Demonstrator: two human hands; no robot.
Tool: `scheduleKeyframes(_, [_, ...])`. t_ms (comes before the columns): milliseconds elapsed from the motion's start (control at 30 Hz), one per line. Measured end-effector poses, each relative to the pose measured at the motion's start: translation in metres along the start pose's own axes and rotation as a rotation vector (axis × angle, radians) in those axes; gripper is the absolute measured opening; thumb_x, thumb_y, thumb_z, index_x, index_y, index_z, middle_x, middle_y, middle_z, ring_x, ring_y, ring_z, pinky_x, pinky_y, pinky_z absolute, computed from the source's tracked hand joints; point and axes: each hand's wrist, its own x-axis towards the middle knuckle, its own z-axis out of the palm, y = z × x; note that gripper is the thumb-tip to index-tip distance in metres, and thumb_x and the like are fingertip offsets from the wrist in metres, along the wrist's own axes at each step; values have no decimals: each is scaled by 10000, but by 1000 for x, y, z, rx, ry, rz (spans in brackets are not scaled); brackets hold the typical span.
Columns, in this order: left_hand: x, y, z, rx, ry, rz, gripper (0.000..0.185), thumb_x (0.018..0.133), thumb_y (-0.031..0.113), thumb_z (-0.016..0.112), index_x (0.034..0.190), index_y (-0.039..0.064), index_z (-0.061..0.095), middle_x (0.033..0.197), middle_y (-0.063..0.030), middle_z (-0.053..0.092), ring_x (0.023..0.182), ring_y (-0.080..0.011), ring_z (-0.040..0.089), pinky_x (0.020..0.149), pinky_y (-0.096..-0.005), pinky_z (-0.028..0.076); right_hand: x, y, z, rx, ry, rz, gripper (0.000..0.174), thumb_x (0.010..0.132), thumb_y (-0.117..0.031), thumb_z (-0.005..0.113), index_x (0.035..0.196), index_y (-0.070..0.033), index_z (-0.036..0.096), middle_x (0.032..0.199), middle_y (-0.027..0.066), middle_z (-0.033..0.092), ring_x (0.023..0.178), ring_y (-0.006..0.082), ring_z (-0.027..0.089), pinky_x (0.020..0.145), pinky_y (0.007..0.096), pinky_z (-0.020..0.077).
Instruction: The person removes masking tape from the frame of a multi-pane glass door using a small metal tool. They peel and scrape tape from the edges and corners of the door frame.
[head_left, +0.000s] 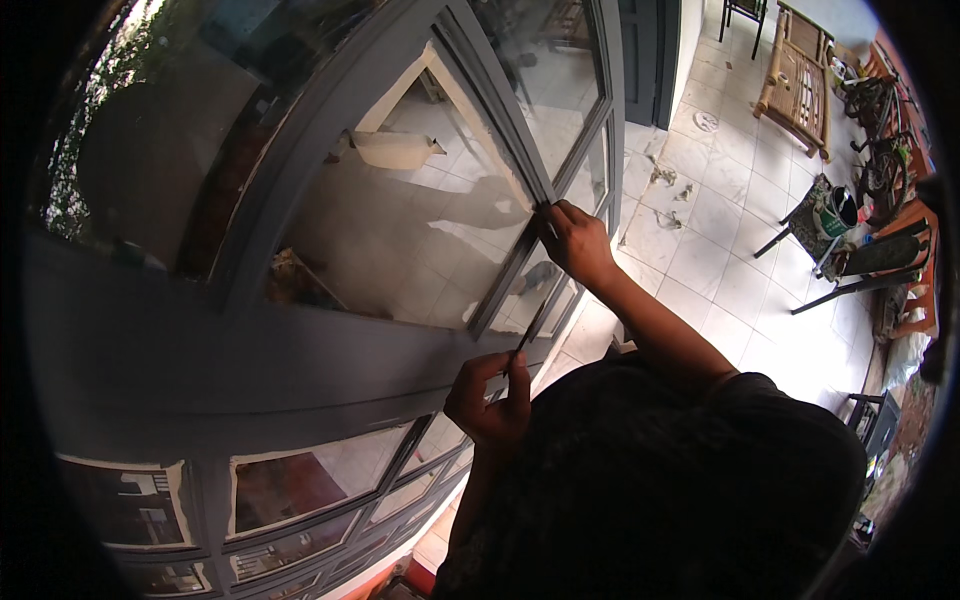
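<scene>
My right hand (576, 241) is at the lower right corner of a glass pane (420, 232), its fingertips against the grey frame (499, 289), where a strip of cream masking tape (480, 131) ends. Whether the fingers hold anything is hidden. Lower down, my left hand (491, 397) pinches a thin dark tool (534, 330) between thumb and fingers, its tip pointing up; its exact kind is unclear. The tape runs along the upper edges of the pane, and a loose, curled cream piece (397, 150) hangs across the glass.
More taped panes (300, 487) lie at the lower left. Crumpled scraps (666, 176) lie on the tiled floor (720, 255). At the right stand a chair with a paint can (836, 214) on it, a bamboo bench (799, 82) and a bicycle (885, 176).
</scene>
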Motion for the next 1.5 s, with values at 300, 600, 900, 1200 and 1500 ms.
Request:
scheduleKeyframes(300, [3,6,3,-46,-61,20,127,855,39,848,917,49,737,860,-101,754,744,-235,745,684,-323,567,20,-3,-17,-248,-273,-255,214,893,-89,644,1073,24,631,982,169,675,888,315,729,719,405,616])
scheduleKeyframes(600, [-1,4,6,-78,-30,70,127,853,36,843,907,48,729,845,-93,753,738,-235,747,677,-322,574,37,0,-62,62,-230,-290,194,898,-112,733,1048,-17,656,871,141,668,719,342,701,595,415,595])
scheduleKeyframes(900, [-9,-8,10,-159,-28,-21,98,938,42,763,926,17,668,840,-115,760,758,-170,715,715,-302,544,16,-19,-29,994,-240,968,358,1046,-316,695,956,28,731,820,102,711,608,159,656,507,300,492])
scheduleKeyframes(1200, [-9,-4,24,-196,-50,-66,123,863,20,819,910,35,706,838,-98,747,734,-192,717,687,-297,545,24,-47,-28,1036,-35,879,325,1070,-216,655,857,29,684,639,34,599,514,98,553,456,281,428])
scheduleKeyframes(1500, [3,-5,24,-677,10,-370,237,997,204,732,1096,16,627,1027,-131,662,856,-239,704,764,-403,582,30,-67,-80,1197,-6,816,320,1080,-211,656,861,20,694,716,49,666,516,83,578,434,260,443])
